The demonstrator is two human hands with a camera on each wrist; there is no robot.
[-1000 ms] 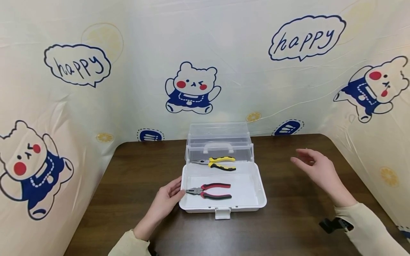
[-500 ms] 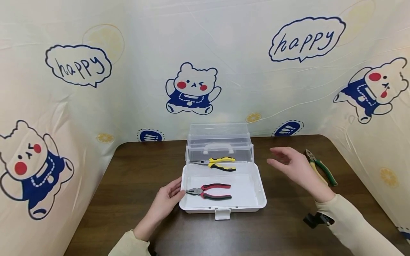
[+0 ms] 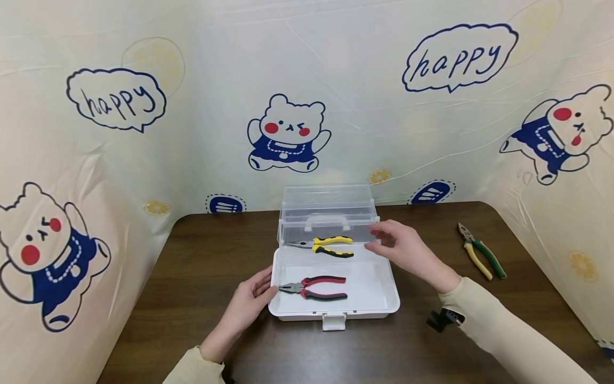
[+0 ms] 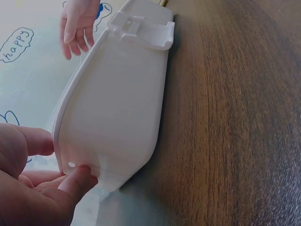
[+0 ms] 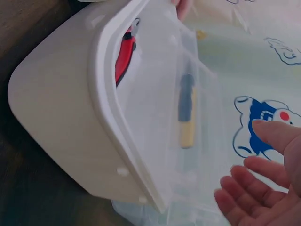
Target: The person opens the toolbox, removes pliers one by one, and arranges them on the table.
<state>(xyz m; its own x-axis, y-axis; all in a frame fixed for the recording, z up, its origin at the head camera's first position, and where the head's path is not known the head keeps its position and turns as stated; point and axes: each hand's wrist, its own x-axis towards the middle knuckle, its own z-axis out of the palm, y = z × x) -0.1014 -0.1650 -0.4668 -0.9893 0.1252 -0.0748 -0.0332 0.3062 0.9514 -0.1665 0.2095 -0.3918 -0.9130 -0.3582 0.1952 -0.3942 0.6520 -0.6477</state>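
Observation:
A white toolbox stands on the table with its clear lid raised at the back. My left hand holds the box's left edge, thumb at the rim and fingers against the outer wall. Red-and-black combination pliers lie in the white base. Behind them, yellow-and-black long-nose pliers lie in the translucent rear section, their yellow handle showing through the plastic in the right wrist view. My right hand hovers at the back right corner, fingers relaxed and holding nothing, just right of those yellow handles.
Pliers with green and pale yellow handles lie on the brown table to the right. A white latch hangs at the box's front. A printed cloth encloses the table's back and sides.
My right hand has moved left from the table's right side to the box's back right corner, uncovering the green-handled pliers. My left hand has stayed at the box's edge.

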